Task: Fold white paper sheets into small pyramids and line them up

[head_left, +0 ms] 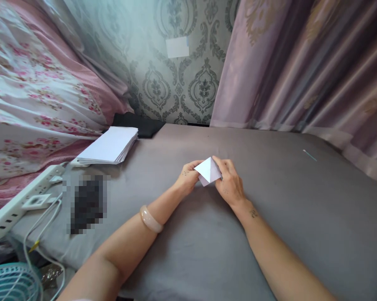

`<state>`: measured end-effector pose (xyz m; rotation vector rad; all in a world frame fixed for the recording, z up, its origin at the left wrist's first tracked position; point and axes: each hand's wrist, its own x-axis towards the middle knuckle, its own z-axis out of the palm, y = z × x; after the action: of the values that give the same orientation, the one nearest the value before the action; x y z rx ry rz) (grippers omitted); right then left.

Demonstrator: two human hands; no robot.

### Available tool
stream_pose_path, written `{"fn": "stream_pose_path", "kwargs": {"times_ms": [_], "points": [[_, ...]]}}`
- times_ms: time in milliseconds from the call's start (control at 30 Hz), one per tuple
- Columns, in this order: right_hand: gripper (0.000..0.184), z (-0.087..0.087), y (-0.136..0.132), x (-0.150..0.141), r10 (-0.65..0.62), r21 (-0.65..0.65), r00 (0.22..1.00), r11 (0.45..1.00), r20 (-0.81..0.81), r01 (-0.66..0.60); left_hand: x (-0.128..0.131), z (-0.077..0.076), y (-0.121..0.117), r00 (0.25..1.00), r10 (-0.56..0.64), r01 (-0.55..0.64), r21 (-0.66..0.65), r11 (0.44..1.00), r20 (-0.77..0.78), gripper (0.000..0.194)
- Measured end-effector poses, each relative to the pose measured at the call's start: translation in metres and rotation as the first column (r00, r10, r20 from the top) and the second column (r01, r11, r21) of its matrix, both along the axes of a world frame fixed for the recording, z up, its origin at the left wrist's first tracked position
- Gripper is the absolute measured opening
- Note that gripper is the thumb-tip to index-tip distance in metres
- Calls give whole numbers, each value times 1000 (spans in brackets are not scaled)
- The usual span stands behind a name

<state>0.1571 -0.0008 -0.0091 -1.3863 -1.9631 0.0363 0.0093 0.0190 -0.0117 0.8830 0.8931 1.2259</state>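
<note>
A small piece of folded white paper (209,170) is held up between my two hands, over the middle of the grey-covered surface (182,246). One of its faces is bright and comes to a point at the top, while the side towards the right lies in shade. My left hand (188,175) grips its left edge, with the fingertips partly hidden behind the paper. On the opposite edge, my right hand (230,182) is closed on the paper with its fingers bent around the side.
At the left lies a stack of white paper (109,144), with a black cloth-like item (149,125) behind it. A white power strip (25,200) with cables runs along the left edge, above a teal fan (12,282). A thin stick (310,155) lies far right. Curtains (270,62) hang behind.
</note>
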Motion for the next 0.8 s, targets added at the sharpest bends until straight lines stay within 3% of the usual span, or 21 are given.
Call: {"fn": "stream_pose_path", "kwargs": {"times_ms": [333, 433, 533, 633, 700, 733, 800], "points": [[69, -3, 0, 3, 43, -33, 995, 999, 86, -40, -21, 18, -1, 935, -298, 312, -43, 949, 191, 41], [65, -3, -1, 2, 44, -43, 993, 998, 105, -40, -21, 16, 1, 941, -272, 297, -105, 949, 199, 25], [61, -5, -1, 2, 72, -84, 992, 994, 100, -63, -14, 9, 2, 977, -156, 178, -152, 972, 143, 21], [66, -12, 5, 4, 145, -118, 987, 981, -61, -152, -10, 6, 5, 991, -13, 43, -228, 973, 132, 14], [65, -15, 11, 6, 151, -183, 940, 960, -305, -213, -10, 7, 8, 989, 77, -41, -266, 963, 126, 9], [58, -15, 14, 6, 103, -242, 886, 942, -451, -233, -11, 9, 9, 987, 104, -66, -274, 960, 125, 7], [39, -12, 18, 5, -104, -394, 702, 880, -704, -264, -12, 11, 10, 985, 112, -73, -276, 958, 129, 7]]}}
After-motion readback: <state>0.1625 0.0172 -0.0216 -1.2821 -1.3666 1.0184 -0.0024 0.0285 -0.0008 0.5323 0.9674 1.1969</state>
